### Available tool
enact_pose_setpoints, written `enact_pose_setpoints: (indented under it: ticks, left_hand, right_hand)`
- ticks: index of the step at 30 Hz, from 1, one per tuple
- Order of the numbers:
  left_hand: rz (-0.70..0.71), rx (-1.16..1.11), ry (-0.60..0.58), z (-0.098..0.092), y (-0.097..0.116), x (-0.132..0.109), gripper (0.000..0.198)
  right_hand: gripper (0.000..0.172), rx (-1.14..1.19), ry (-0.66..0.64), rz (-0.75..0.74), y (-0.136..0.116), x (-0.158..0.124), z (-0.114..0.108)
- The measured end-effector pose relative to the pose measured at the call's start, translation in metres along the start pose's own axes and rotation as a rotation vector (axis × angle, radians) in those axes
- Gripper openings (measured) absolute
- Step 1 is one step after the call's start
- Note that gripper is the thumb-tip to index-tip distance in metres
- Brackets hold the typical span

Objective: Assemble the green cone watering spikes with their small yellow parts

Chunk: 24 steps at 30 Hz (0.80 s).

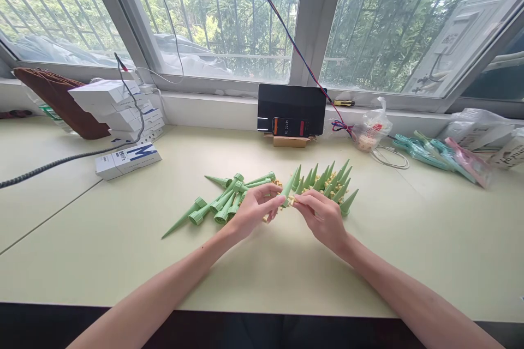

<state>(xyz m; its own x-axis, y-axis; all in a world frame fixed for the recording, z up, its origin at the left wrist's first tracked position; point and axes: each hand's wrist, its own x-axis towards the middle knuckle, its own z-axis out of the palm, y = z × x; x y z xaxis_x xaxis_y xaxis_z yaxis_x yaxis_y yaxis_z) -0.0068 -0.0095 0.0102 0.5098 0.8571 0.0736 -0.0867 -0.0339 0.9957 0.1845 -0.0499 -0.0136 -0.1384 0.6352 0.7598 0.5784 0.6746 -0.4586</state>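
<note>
My left hand (pixel 258 203) is closed around a green plastic watering spike (pixel 289 188), which it holds tilted with the point up. Close beside its lower end, my right hand (pixel 321 215) pinches a small yellow valve piece (pixel 292 200). Whether the two parts touch, I cannot tell. To the left lies a loose pile of green spikes (pixel 223 202) with wide threaded ends. Behind my right hand, several spikes (pixel 327 177) stand point up in rows, with yellow pieces at their sides. More yellow pieces (pixel 278 182) are partly hidden behind my left hand.
A tablet (pixel 291 102) leans at the window with a phone (pixel 290 127) before it on a cardboard stand (pixel 289 142). White boxes (pixel 129 161) and a dark cable (pixel 73 161) are at left. Bagged items (pixel 440 155) and a plastic bag (pixel 371 126) lie at right.
</note>
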Motion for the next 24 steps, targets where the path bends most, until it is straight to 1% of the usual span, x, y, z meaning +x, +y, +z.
enact_pose_setpoints:
  ticks: [7,13,16,20,24]
  left_hand:
    - [0.008,0.031,-0.032,-0.001,0.000,0.000,0.032]
    - [0.031,0.040,-0.024,0.000,0.001,0.000,0.034]
    - [0.048,0.063,-0.041,-0.003,-0.002,0.001,0.036]
    - [0.085,0.098,-0.074,-0.008,-0.010,0.004,0.038]
    - [0.139,0.120,-0.074,-0.011,-0.015,0.007,0.034]
  right_hand:
    - [0.019,0.012,0.009,0.029,0.000,0.000,0.000]
    - [0.022,0.019,0.013,0.076,-0.001,0.000,-0.001]
    - [0.023,0.042,0.014,0.113,-0.002,0.000,-0.001]
    - [0.022,0.148,0.000,0.214,-0.005,0.000,-0.002]
    - [0.022,0.379,-0.014,0.400,-0.007,-0.001,0.000]
